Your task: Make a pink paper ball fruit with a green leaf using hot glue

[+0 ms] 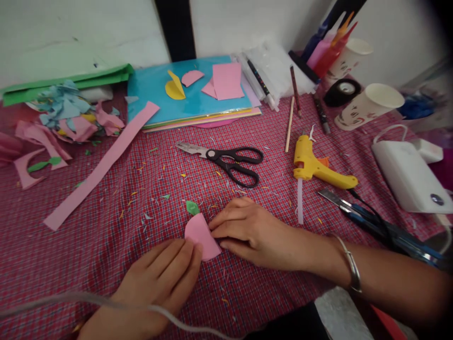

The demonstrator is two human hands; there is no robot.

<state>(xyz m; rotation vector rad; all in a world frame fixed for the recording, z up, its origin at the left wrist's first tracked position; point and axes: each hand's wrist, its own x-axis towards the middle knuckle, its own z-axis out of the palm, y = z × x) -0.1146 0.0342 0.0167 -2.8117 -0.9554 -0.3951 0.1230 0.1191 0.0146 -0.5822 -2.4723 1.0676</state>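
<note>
A folded pink paper piece (202,231) with a rounded left side and a straight right edge lies on the checked cloth. My left hand (161,271) holds its lower left part, fingertips pressed onto the paper. At the straight edge, my right hand (253,231) has its fingers closed against the paper; the thumb is lower, near the bottom corner. Touching or just beyond the top of the pink piece is a small green paper leaf (192,208). Black-handled scissors (226,158) lie beyond both hands, blades partly closed and pointing left.
A yellow glue gun (311,163) and a blue utility knife (382,224) lie right. Left are a pink paper strip (102,165) and scraps (63,113). Behind are a blue sheet stack (152,94) and paper cups (368,106). A pale cord (166,314) crosses in front.
</note>
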